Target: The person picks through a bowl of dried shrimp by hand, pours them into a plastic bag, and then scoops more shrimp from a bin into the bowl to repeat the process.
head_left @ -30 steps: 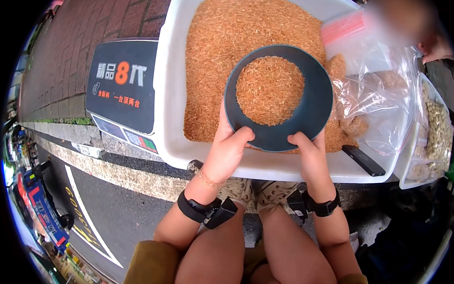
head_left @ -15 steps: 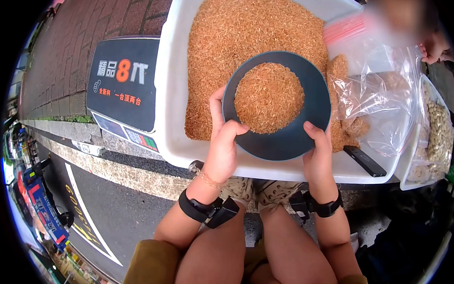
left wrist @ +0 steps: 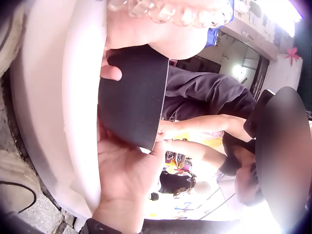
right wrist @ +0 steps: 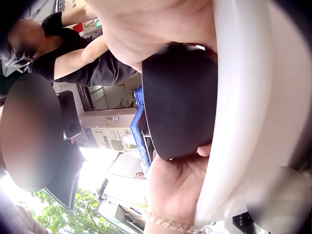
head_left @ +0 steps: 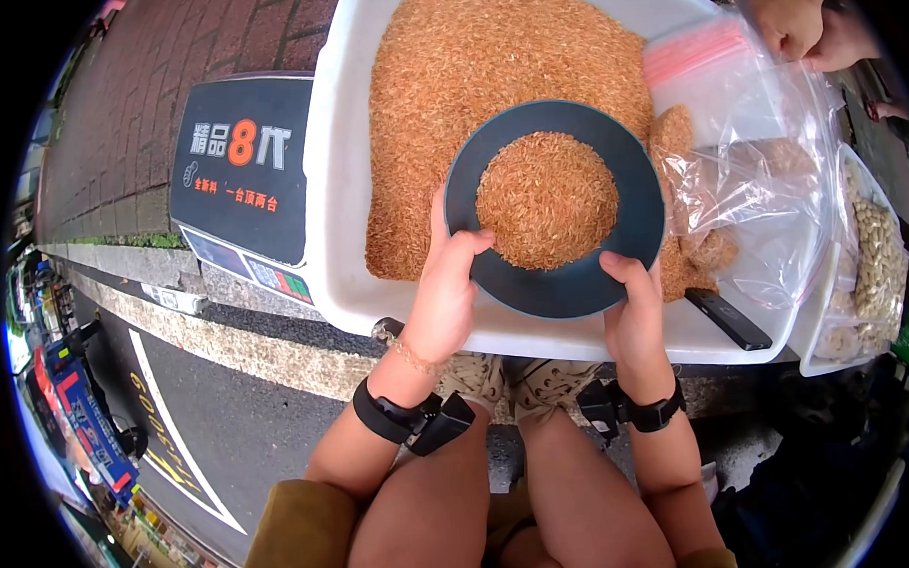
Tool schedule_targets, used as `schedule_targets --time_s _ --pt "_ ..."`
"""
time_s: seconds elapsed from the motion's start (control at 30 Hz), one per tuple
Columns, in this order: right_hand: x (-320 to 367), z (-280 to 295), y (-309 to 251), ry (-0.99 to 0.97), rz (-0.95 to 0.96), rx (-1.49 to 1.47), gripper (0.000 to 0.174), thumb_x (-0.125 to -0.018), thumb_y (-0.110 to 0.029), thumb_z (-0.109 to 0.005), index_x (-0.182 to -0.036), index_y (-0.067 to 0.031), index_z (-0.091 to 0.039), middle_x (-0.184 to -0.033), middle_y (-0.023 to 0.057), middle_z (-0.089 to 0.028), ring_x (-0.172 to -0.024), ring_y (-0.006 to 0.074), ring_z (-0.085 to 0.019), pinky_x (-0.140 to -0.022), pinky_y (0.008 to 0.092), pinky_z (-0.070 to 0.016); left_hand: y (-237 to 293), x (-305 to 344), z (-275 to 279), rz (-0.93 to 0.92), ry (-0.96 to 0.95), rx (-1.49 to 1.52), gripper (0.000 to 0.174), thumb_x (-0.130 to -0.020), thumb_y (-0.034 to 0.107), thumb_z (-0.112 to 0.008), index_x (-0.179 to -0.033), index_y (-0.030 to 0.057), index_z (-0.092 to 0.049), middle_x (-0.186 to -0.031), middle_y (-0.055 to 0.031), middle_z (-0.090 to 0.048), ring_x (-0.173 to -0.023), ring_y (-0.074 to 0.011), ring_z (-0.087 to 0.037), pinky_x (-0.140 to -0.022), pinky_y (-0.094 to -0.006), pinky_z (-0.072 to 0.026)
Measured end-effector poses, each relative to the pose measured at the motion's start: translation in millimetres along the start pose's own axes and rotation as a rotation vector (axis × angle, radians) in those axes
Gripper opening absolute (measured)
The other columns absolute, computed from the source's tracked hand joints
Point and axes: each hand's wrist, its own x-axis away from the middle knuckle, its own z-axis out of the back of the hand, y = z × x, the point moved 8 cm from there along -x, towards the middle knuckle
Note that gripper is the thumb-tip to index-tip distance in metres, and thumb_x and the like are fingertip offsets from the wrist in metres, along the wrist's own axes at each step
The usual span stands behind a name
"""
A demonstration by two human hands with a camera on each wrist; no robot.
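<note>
A dark round bowl (head_left: 640, 192) with a mound of reddish-brown grains (head_left: 547, 201) in it is held over a white tub (head_left: 341, 138). My left hand (head_left: 445, 296) grips its left side, thumb on the rim and fingers beneath. On the lower right side my right hand (head_left: 636, 313) grips it, thumb over the edge. The bowl's dark outer wall (left wrist: 134, 92) shows between both hands in the left wrist view, and again as the bowl (right wrist: 180, 102) in the right wrist view.
Loose grains (head_left: 496, 42) fill much of the tub. Clear plastic bags (head_left: 762, 203) and a black device (head_left: 728, 320) lie at its right. A scale (head_left: 245, 171) stands left; a tray of pale pieces (head_left: 869, 259) is far right. Another person's hands (head_left: 801, 22) touch the bags.
The bowl first came nearer to me, then shifted slightly right, and the grains in it slid and gathered differently. The other person's hands have moved in over the bags at the upper right.
</note>
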Motion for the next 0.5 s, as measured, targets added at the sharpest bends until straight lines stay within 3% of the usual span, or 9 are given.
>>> schedule_targets --time_s 0.07,0.13,0.23,0.3,0.33,0.4,0.5 --pt "-3.4 -1.1 2.4 0.016 -0.043 0.103 0.061 -0.075 -0.005 -0.049 -0.131 -0.0069 -0.026 -0.121 0.0084 -0.04 -0.108 0.0179 -0.042 -0.094 0.0311 -0.0323 -16.3 1.1 5.9 0.181 0.059 -0.123 0.056 -0.077 0.003 -0.043 -0.13 0.0096 -0.029 -0.121 -0.0058 -0.042 -0.111 -0.016 -0.041 -0.093 -0.0311 -0.034" --pt "-4.3 -1.7 1.0 0.012 -0.042 0.129 0.065 -0.073 -0.001 -0.048 -0.132 -0.0079 -0.023 -0.119 0.0079 -0.04 -0.107 0.0163 -0.041 -0.091 0.0294 -0.0341 -18.2 3.2 -0.5 0.22 0.029 -0.047 0.06 -0.076 -0.002 -0.041 -0.133 0.0111 -0.024 -0.12 -0.0055 -0.042 -0.107 -0.0136 -0.042 -0.089 -0.0272 -0.0349" --pt "2.3 1.9 -2.8 -0.068 0.135 0.127 0.074 -0.065 0.011 -0.044 -0.133 -0.0058 -0.019 -0.115 0.0064 -0.04 -0.103 0.0125 -0.041 -0.083 0.0241 -0.0372 -11.8 4.1 -3.1 0.112 -0.054 -0.069 0.064 -0.076 -0.005 -0.04 -0.134 0.0128 -0.022 -0.117 -0.0041 -0.044 -0.101 -0.0118 -0.043 -0.086 -0.0249 -0.0352" --pt "3.5 1.6 -0.5 -0.065 0.148 0.165 0.074 -0.064 0.012 -0.043 -0.132 -0.005 -0.019 -0.114 0.0062 -0.04 -0.101 0.0125 -0.042 -0.083 0.0241 -0.0375 -1.2 3.2 1.3 -0.12 -0.1 -0.304 0.068 -0.075 -0.006 -0.038 -0.135 0.0116 -0.011 -0.114 -0.0059 -0.04 -0.089 -0.0098 -0.044 -0.066 -0.0218 -0.0443" --pt "4.6 1.1 -0.2 -0.065 0.16 0.204 0.074 -0.064 0.012 -0.042 -0.132 -0.0043 -0.019 -0.113 0.0059 -0.04 -0.1 0.0125 -0.043 -0.082 0.0242 -0.0378 -3.7 4.9 2.4 -0.118 -0.099 -0.305 0.068 -0.075 -0.006 -0.038 -0.135 0.0116 -0.011 -0.114 -0.0059 -0.04 -0.089 -0.0098 -0.044 -0.066 -0.0218 -0.0443" --pt "-2.6 4.0 4.2 -0.032 0.072 0.15 0.072 -0.064 0.012 -0.042 -0.131 -0.0046 -0.021 -0.109 0.0054 -0.042 -0.094 0.0113 -0.044 -0.076 0.0232 -0.0397 -7.6 5.6 -0.2 0.02 -0.033 -0.169 0.066 -0.073 -0.01 -0.039 -0.133 0.0121 -0.023 -0.111 -0.0025 -0.046 -0.096 -0.0102 -0.043 -0.084 -0.0247 -0.0354" --pt "-3.5 2.7 5.8 -0.019 0.004 0.146 0.069 -0.065 0.012 -0.042 -0.13 -0.0051 -0.024 -0.104 0.0049 -0.044 -0.086 0.0098 -0.047 -0.068 0.0215 -0.041 -9.4 5.7 0.4 0.058 -0.02 -0.083 0.064 -0.073 -0.01 -0.039 -0.132 0.0116 -0.025 -0.112 -0.0029 -0.046 -0.097 -0.0108 -0.044 -0.085 -0.0249 -0.0355"
